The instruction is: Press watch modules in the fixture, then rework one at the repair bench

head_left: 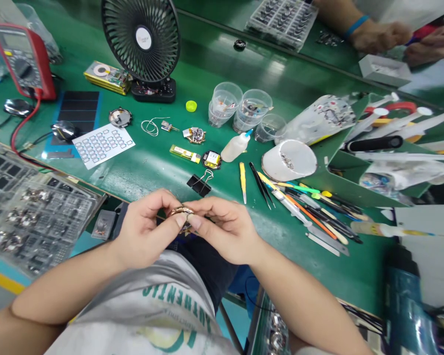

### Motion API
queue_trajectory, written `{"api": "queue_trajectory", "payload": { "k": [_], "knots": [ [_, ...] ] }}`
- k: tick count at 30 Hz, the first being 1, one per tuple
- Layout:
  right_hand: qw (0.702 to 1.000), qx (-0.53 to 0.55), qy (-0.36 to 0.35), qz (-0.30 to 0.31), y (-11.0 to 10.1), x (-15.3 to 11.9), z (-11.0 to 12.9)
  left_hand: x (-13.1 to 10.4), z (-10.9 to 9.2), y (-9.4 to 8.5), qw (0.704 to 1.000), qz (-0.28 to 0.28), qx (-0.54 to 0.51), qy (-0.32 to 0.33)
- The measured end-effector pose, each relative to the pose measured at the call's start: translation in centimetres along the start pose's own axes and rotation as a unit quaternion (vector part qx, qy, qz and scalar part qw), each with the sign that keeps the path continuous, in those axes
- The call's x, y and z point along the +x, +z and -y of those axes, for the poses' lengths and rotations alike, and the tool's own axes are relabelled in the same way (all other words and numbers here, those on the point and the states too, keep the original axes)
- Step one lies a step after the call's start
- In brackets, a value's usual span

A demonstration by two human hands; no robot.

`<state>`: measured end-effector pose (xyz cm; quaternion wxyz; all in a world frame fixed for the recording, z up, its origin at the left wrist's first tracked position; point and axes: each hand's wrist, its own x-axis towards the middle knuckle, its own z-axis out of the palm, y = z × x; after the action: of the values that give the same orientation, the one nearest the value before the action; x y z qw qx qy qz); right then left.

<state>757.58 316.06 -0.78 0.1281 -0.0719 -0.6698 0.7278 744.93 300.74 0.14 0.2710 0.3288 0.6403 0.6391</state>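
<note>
Head view: cluttered green workbench (151, 172) beyond hands (227, 229)

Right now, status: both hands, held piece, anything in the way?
Left hand and right hand both pinching round metal-rimmed piece. Piece partly covered by both. Black binder clip close, just beyond.

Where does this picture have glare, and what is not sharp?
Head view: pale glare on the green surface beyond the clear cups; head view: smeared blur on the teal tool at lower right; head view: left hand and right hand fairly sharp, the round metal part partly covered.
</note>
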Motion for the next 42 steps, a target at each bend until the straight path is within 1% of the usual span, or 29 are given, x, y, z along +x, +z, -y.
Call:
{"api": "queue_trajectory", "payload": {
  "k": [2, 4, 6, 8, 11, 16, 31, 35, 38, 42],
  "knots": [
    [1.000, -0.013, -0.010, -0.010, 0.0, 0.0, 0.1, 0.0, 0.1, -0.2, 0.994, 0.002, 0.061, 0.091],
    [0.998, -0.042, -0.045, -0.015, 0.0, 0.0, 0.2, 0.1, 0.1, -0.5, 0.979, 0.013, 0.120, 0.164],
    [0.993, -0.078, -0.092, -0.019, -0.2, 0.0, 0.3, 0.2, 0.1, -0.8, 0.964, 0.026, 0.165, 0.206],
    [0.985, -0.110, -0.133, -0.018, -0.3, 0.1, 0.4, 0.3, -0.1, -1.0, 0.955, 0.036, 0.184, 0.228],
    [0.975, -0.142, -0.170, -0.017, -0.5, 0.2, 0.3, 0.4, -0.2, -1.0, 0.950, 0.041, 0.190, 0.243],
    [0.964, -0.169, -0.202, -0.024, -0.6, 0.3, 0.3, 0.3, -0.3, -1.0, 0.940, 0.032, 0.223, 0.257],
    [0.956, -0.185, -0.226, -0.013, -0.6, 0.4, 0.3, 0.1, -0.2, -0.9, 0.942, 0.036, 0.199, 0.268],
    [0.954, -0.190, -0.231, -0.011, -0.5, 0.4, 0.2, 0.1, -0.2, -0.8, 0.941, 0.029, 0.201, 0.272],
    [0.945, -0.200, -0.259, -0.011, -0.5, 0.5, 0.1, 0.1, 0.0, -1.0, 0.933, 0.025, 0.215, 0.287],
    [0.925, -0.236, -0.299, -0.018, -0.7, 0.7, 0.1, 0.3, 0.4, -1.5, 0.913, 0.030, 0.252, 0.318]
  ]
}}
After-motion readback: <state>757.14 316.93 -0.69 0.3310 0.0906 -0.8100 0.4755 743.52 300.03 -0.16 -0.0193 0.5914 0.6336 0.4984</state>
